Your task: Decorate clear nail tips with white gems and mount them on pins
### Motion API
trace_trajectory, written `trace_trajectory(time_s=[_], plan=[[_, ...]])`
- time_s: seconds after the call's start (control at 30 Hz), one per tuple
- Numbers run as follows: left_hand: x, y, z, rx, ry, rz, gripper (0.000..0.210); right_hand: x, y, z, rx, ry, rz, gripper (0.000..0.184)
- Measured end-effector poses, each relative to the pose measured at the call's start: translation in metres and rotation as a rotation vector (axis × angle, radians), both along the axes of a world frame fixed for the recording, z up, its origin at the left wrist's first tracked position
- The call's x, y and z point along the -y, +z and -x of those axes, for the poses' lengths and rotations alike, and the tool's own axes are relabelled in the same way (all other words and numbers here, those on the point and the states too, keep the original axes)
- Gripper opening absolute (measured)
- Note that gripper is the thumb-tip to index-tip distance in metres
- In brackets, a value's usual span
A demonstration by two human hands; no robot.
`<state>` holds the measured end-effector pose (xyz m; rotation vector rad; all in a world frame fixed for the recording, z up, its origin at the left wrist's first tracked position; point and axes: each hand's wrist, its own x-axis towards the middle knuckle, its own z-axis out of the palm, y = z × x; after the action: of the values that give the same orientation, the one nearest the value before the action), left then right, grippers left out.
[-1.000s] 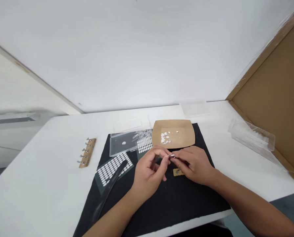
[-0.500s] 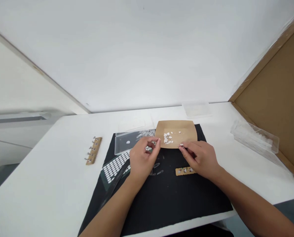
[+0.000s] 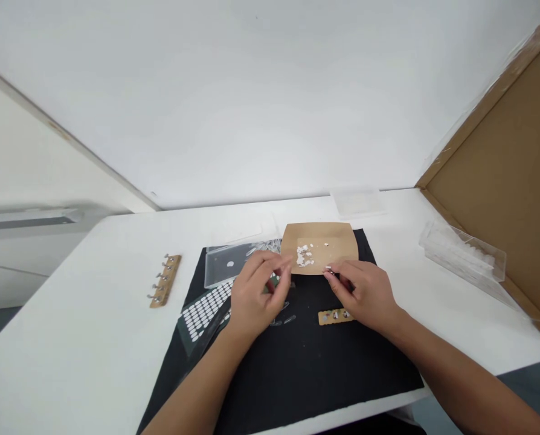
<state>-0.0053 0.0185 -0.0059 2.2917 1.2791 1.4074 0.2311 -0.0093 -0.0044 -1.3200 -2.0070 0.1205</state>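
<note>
My left hand (image 3: 258,293) is above the black mat, thumb and index finger brought together near the left edge of a brown paper tray (image 3: 342,235). What those fingertips hold, if anything, is too small and blurred to tell. At the tray's front edge, my right hand (image 3: 365,290) pinches a small metal piece with a white top (image 3: 328,269). White scraps (image 3: 304,255) lie in the tray. Partly covered by my right hand, a brown strip with small metal holders (image 3: 336,316) rests on the mat. Clear nail tips (image 3: 289,319) lie near my left hand.
A sheet of white oval stickers (image 3: 206,311) and a clear box (image 3: 220,266) with nail tips lie on the left of the black mat (image 3: 306,374). Farther left stands another pegged strip (image 3: 167,281). Clear containers (image 3: 464,251) sit at right by a cardboard panel (image 3: 501,163).
The view has shifted slightly, so most things appear a little farther left. Both hands stay near the tray, the right still pinching the small metal piece. My left fingers look blurred by a small motion.
</note>
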Motion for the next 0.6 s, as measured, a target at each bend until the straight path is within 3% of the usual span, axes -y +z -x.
trace_trajectory(time_s=[0.13, 0.33, 0.6], plan=[[0.012, -0.001, -0.006, 0.027, -0.216, 0.099, 0.021, 0.003, 0.001, 0.003, -0.11, -0.012, -0.019, 0.023], [0.024, -0.011, -0.021, 0.201, -0.297, 0.375, 0.027, 0.007, -0.006, 0.008, -0.095, 0.039, -0.055, 0.019], [0.02, -0.005, -0.017, 0.2, -0.358, 0.314, 0.028, 0.014, -0.013, 0.013, -0.058, 0.098, -0.118, 0.014]])
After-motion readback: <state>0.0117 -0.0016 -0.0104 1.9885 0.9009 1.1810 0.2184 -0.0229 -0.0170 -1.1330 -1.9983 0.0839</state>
